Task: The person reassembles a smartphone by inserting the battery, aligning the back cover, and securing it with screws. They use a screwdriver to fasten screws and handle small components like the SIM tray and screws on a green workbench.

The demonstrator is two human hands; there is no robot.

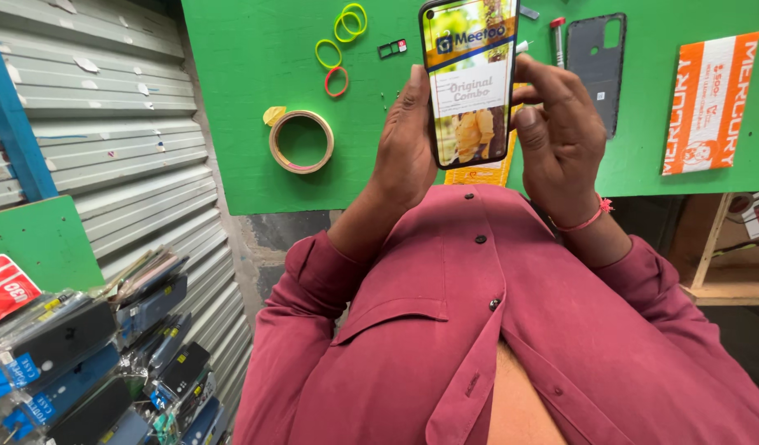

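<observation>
Phone [470,82] gripped upright in my left hand [408,140], screen lit; right hand [561,136] steadies its edge, thumb poised: checking stage, next needs a light tap.

A green counter [256,165] carries a scatter of small things. Near its left edge lies a roll of tan tape [301,142]; further in, three rubber bands in green [328,53], yellow-green [351,21] and red [337,81], with a small black tray [392,49] just beside them. Toward the right edge sit a red-capped tube [557,39], a dark phone back cover [597,70] (camera cutout at its top) and an orange packet [709,103], tilted
</observation>
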